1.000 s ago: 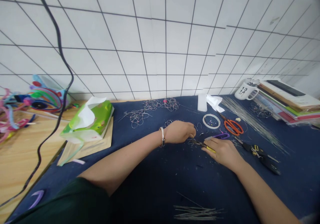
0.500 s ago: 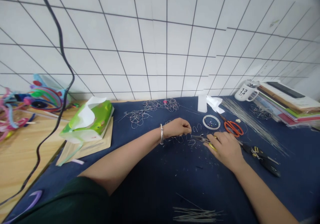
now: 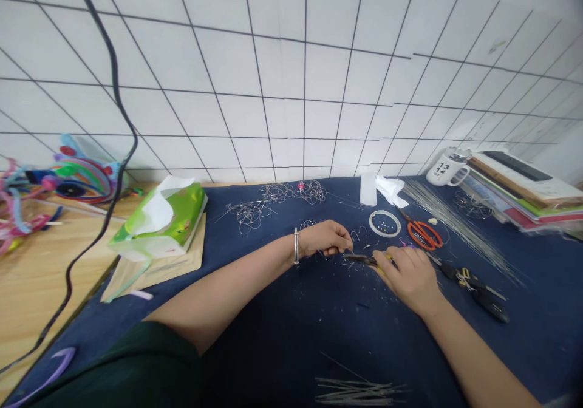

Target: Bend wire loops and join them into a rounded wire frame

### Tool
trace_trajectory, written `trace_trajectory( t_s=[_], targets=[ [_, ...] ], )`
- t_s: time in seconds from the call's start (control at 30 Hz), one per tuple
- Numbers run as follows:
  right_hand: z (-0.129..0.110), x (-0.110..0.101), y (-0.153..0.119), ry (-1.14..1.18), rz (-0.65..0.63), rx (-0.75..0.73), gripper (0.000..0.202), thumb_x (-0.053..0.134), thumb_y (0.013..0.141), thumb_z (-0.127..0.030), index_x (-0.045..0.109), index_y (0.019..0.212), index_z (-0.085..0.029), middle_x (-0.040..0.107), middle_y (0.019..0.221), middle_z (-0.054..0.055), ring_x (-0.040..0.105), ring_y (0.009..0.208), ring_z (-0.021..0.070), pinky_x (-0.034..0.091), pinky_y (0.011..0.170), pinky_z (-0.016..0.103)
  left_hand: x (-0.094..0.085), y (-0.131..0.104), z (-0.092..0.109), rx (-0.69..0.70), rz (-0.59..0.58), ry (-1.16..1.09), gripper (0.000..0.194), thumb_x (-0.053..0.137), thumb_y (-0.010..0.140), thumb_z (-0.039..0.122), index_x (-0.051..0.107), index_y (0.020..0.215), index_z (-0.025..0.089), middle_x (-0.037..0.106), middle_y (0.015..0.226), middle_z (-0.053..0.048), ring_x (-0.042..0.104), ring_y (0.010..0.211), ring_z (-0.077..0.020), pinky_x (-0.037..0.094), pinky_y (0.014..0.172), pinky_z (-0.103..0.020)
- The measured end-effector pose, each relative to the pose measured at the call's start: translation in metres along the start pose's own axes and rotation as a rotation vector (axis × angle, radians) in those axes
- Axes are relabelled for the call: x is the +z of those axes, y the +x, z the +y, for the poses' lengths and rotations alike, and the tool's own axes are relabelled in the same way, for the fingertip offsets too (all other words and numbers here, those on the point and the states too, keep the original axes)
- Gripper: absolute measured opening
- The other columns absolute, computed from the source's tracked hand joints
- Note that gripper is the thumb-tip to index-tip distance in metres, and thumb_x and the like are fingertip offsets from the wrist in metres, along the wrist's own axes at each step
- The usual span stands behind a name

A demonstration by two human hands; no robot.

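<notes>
Over the dark blue cloth [image 3: 282,329], my left hand [image 3: 327,238] pinches a thin piece of wire, with its fingers closed. My right hand [image 3: 410,274] is wrapped round the yellow handles of pliers [image 3: 362,260], whose jaws point left and lie just beside my left fingertips. Whether the jaws grip the wire is too small to tell. Loose bent wires [image 3: 359,234] lie just beyond the jaws. A round white dish [image 3: 385,223] holding small beads stands behind my right hand.
Orange-handled scissors [image 3: 424,235], black-handled pliers [image 3: 476,286] and long straight wires [image 3: 455,226] lie at the right. Tangled wire shapes [image 3: 249,215] are at the back. A green tissue pack [image 3: 182,214] sits left, a mug [image 3: 446,168] back right, cut wires [image 3: 357,391] in front.
The pliers have turned, and their jaws have shifted slightly left and down. My left hand has moved slightly right and down. Something purple now shows behind my right hand.
</notes>
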State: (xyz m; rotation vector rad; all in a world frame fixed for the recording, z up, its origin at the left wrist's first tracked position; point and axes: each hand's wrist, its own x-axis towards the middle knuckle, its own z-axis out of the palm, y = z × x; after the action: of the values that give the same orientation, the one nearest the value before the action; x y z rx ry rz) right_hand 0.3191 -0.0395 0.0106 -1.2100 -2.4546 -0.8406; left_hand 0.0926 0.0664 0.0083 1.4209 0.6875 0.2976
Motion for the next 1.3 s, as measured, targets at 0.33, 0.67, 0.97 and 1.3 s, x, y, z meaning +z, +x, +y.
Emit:
trace_trajectory(
  t_s=[0.33,0.67,0.97,1.3],
  targets=[
    [0.000,0.000,0.001,0.005,0.014,-0.010,0.021,0.055,0.080,-0.027,0.058,0.101,-0.023,0.057,0.088,0.005,0.044,0.074,0.0151,0.030,0.068,0.031,-0.001,-0.002,0.001,0.002,-0.013,0.010,0.019,0.060,0.069,0.030,0.060,0.077,0.012,0.051,0.059,0.003,0.038,0.039,-0.0016,0.029,0.037,-0.016],
    [-0.002,-0.001,0.002,-0.004,-0.009,-0.012,0.020,0.054,0.080,-0.031,0.058,0.099,-0.023,0.057,0.085,0.004,0.043,0.072,0.0150,0.029,0.068,0.031,0.003,-0.002,0.002,0.033,0.055,0.085,0.019,0.058,0.069,0.029,0.061,0.077,0.011,0.052,0.060,0.003,0.037,0.039,-0.0014,0.029,0.038,-0.016],
    [-0.006,-0.004,0.004,-0.006,-0.086,-0.002,0.023,0.052,0.081,-0.035,0.058,0.099,-0.022,0.056,0.077,0.004,0.043,0.070,0.0152,0.029,0.067,0.031,0.005,-0.001,0.002,0.101,0.179,0.280,0.021,0.055,0.071,0.030,0.063,0.078,0.012,0.052,0.059,0.002,0.039,0.044,-0.0041,0.031,0.042,-0.017],
    [-0.007,0.000,0.004,0.062,-0.141,0.021,0.024,0.050,0.083,-0.035,0.059,0.098,-0.019,0.057,0.077,0.005,0.048,0.072,0.0151,0.032,0.067,0.028,0.010,-0.008,0.015,0.407,0.261,0.789,0.016,0.048,0.078,0.019,0.063,0.077,0.016,0.065,0.079,0.000,0.056,0.072,-0.0100,0.041,0.069,-0.019]
  ],
)
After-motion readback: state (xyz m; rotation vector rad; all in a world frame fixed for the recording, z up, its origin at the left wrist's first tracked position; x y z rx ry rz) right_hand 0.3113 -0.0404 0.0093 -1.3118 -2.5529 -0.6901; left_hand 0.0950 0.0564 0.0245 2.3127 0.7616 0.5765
